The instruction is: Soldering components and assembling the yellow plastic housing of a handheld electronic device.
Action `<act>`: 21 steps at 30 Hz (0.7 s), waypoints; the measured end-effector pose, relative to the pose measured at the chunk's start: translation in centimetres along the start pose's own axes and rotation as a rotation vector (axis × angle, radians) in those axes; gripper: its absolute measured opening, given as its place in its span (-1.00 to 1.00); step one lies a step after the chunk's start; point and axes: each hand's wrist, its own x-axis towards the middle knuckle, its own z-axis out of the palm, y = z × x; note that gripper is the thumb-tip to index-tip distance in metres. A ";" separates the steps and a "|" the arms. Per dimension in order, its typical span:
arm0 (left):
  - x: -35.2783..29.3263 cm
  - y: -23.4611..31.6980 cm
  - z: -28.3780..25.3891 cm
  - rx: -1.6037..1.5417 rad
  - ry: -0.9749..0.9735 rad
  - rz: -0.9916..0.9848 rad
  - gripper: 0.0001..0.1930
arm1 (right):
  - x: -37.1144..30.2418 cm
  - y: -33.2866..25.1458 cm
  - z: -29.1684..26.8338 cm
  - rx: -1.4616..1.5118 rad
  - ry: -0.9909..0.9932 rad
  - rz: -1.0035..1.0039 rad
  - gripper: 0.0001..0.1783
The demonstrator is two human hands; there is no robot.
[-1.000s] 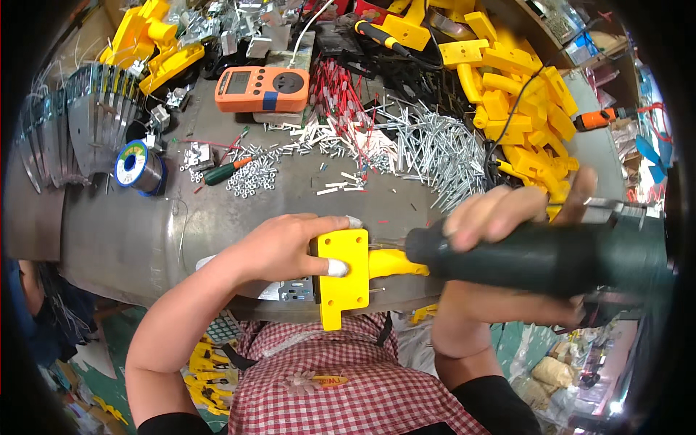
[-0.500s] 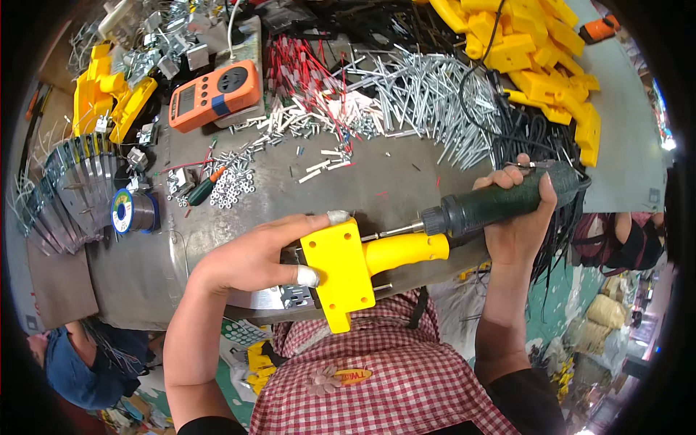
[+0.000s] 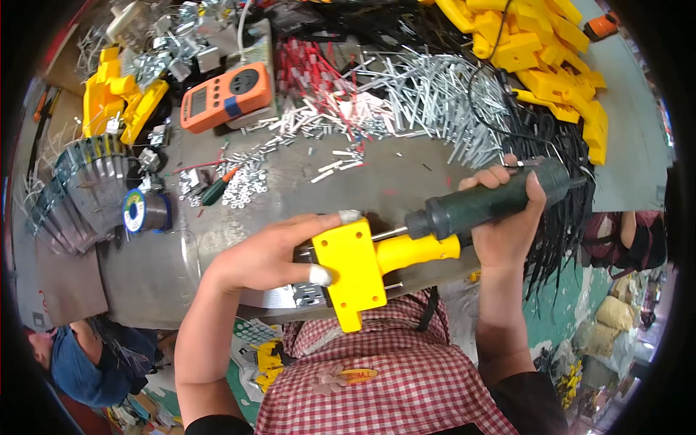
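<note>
My left hand [image 3: 257, 257] grips a yellow plastic housing [image 3: 350, 264] by its left edge, with white wraps on thumb and forefinger. The housing has a flat plate with corner holes and a handle [image 3: 420, 251] sticking out to the right. A dark electric screwdriver [image 3: 482, 205] lies in my right hand [image 3: 500, 243], fingers closed round its body. Its thin shaft [image 3: 390, 233] points left and meets the plate's upper right side, just above the handle; the very tip is hidden. Lower on the same side, a screw [image 3: 394, 286] juts out. Metal parts [image 3: 308, 293] show behind the plate.
Behind my hands lie long screws [image 3: 435, 94], white sleeves, red wires [image 3: 312, 69] and small nuts [image 3: 245, 188]. An orange multimeter [image 3: 226, 96], solder spool [image 3: 145, 212] and small screwdriver [image 3: 216, 190] are left. Yellow housings [image 3: 540, 54] and black cables [image 3: 551, 232] are right. Another person [image 3: 94, 359] sits lower left.
The screwdriver has moved left toward the housing, and less of its shaft shows. My left hand keeps its hold on the housing. The whole view has shifted slightly.
</note>
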 end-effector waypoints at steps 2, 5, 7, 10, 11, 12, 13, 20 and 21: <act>0.2 0.9 0.2 0.027 0.036 -0.039 -0.27 | -0.3 -0.3 -0.3 0.010 -0.007 0.004 -0.63; -0.5 1.7 0.9 0.225 0.296 0.005 -0.45 | -0.6 -0.9 -0.8 -0.011 0.054 -0.050 -0.61; -1.9 1.6 1.5 0.017 0.555 -0.244 -0.60 | -0.5 -1.1 -1.0 -0.020 0.026 -0.049 -0.60; -3.6 -0.8 0.9 0.387 0.954 -0.505 -0.81 | -0.3 -1.1 -1.3 -0.030 -0.001 -0.062 -0.58; -4.0 -1.9 0.7 0.467 1.025 -0.544 -0.82 | -0.3 -1.1 -1.3 -0.022 -0.002 -0.055 -0.58; -3.9 -2.3 0.5 0.471 1.025 -0.548 -0.82 | -0.2 -1.1 -1.3 -0.028 -0.004 -0.060 -0.58; -3.7 -2.6 0.3 0.641 1.013 -0.447 -0.81 | -0.2 -1.1 -1.3 -0.037 -0.005 -0.068 -0.58; -3.7 -2.4 -0.8 1.042 0.679 -0.183 -0.77 | -0.5 -0.7 -0.8 0.004 -0.013 -0.049 -0.60; -3.9 -2.5 -1.1 1.039 0.672 -0.175 -0.77 | -0.5 -0.7 -0.8 0.002 -0.006 -0.057 -0.60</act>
